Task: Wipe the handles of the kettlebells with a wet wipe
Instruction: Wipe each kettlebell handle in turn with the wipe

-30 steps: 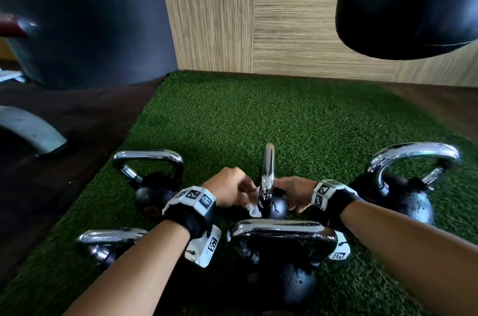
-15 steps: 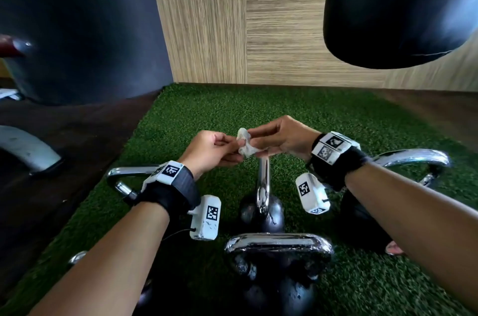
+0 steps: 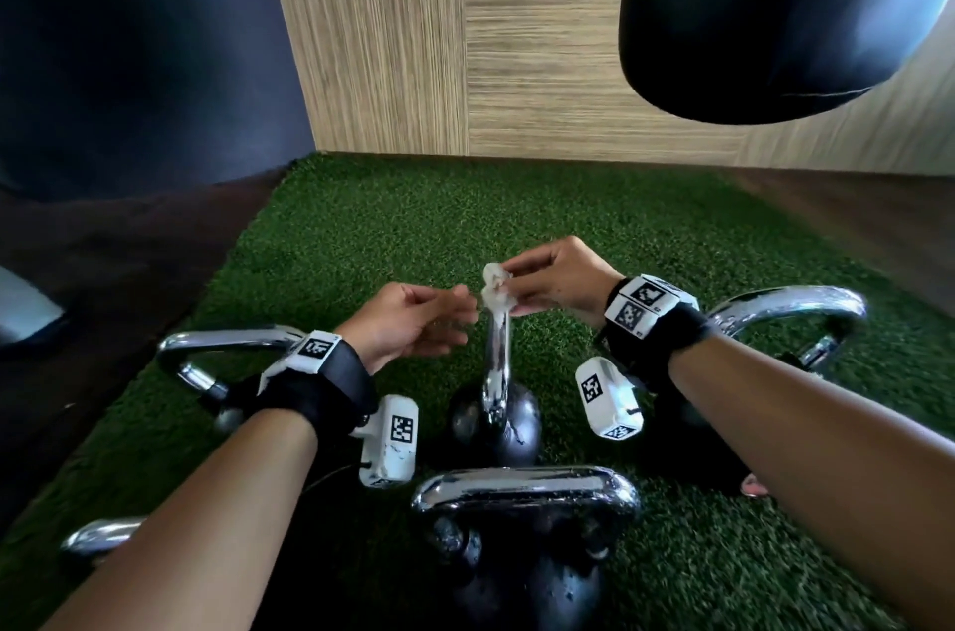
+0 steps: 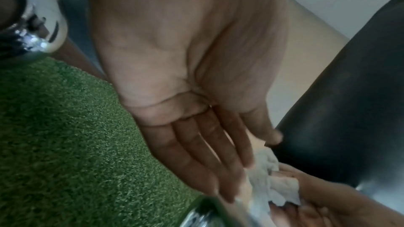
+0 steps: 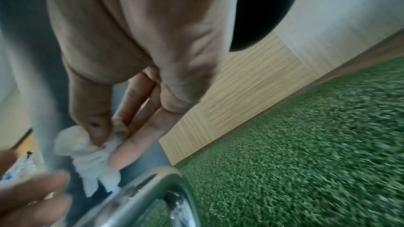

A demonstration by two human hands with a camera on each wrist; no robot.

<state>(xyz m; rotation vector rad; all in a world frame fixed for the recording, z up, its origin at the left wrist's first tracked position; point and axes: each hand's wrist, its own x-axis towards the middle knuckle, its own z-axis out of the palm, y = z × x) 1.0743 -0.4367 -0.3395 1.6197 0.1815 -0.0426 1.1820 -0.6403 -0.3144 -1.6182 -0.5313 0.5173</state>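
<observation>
Bare forearms, black wrist straps (image 3: 652, 340), white camera blocks (image 3: 391, 441) with black square-code markers

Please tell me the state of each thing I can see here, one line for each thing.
Crumpled white wet wipe: pinched above the middle handle.
Right hand: pinches the wipe.
Left hand: straight fingers, holding nothing.
Middle black kettlebell with chrome handle: upright on green turf.
Near black kettlebell: upright.

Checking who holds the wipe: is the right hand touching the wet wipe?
Touching. In the right wrist view, the right hand pinches the wet wipe between thumb and fingers.
</observation>
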